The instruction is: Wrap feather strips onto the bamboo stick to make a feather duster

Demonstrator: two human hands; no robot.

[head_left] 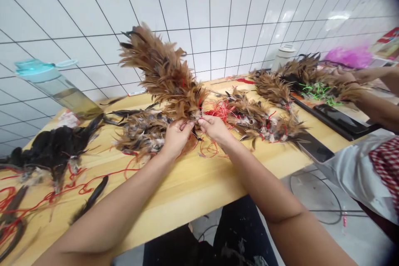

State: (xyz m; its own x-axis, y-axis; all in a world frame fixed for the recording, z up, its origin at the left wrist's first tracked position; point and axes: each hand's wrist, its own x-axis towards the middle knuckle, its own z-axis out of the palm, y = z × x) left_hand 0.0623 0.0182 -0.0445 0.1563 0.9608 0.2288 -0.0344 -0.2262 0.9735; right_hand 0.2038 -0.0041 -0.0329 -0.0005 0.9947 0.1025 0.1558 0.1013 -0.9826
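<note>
Feathers (262, 118) on table (193, 187); scissors (15, 205) left

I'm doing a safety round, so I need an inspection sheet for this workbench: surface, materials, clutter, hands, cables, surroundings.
Surface: pale wooden table, partly covered.
Job's things: tall brown feather bundle, leaning; tangled red thread beside its base.
Clutter: clear bottle, black feathers, phone.
Hands: left hand and right hand pinching at the bundle's base.
Cables: dark cable looped on the floor.
Surroundings: white tiled wall; another person's arm at right.
</note>
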